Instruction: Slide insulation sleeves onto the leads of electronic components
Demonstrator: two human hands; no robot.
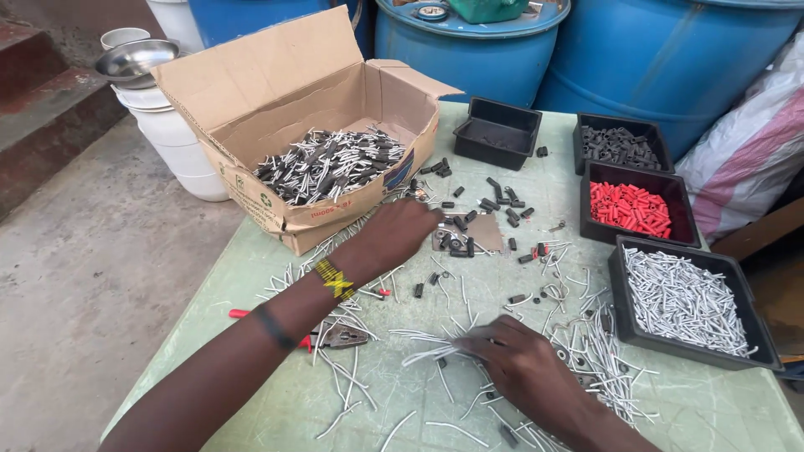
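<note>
Left hand [400,234] reaches, fingers curled, to loose black sleeves [501,201] mid-table; right hand [523,364] pinches a bent white wire [427,356] near the front edge; sorted trays [687,301] line the right edge within reach.

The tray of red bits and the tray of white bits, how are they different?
The red tray holds short, stubby red sleeves; the white tray holds longer, thin white wire pieces. The red tray lies farther away, and the white tray looks larger. Both trays are black and rectangular.
</note>
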